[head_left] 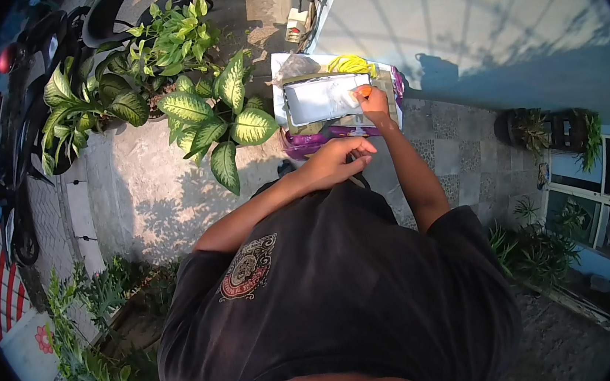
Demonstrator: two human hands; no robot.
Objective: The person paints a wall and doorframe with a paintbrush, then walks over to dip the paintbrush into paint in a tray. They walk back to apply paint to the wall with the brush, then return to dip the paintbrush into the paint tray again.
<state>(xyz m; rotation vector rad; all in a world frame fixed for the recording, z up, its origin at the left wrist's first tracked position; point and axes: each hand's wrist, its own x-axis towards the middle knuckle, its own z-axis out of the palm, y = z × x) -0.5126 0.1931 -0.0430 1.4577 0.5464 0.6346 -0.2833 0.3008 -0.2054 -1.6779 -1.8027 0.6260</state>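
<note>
My right hand is closed on a small orange object, most of which my fingers hide, so its kind does not show. A pale piece shows beside it, over a dark-rimmed tray with a white inside. In front of my belly, my left hand hangs loosely with bent fingers and the thumb apart, holding nothing. It is nearest to a purple printed wrapper below the tray. A bundle of yellow cord and a crumpled clear plastic bag lie along the tray's far side.
Leafy potted plants crowd the left of the tray. A pale wall rises at the right, with a white power socket near its corner. A parked motorbike stands far left. Hanging planters and a window are at right.
</note>
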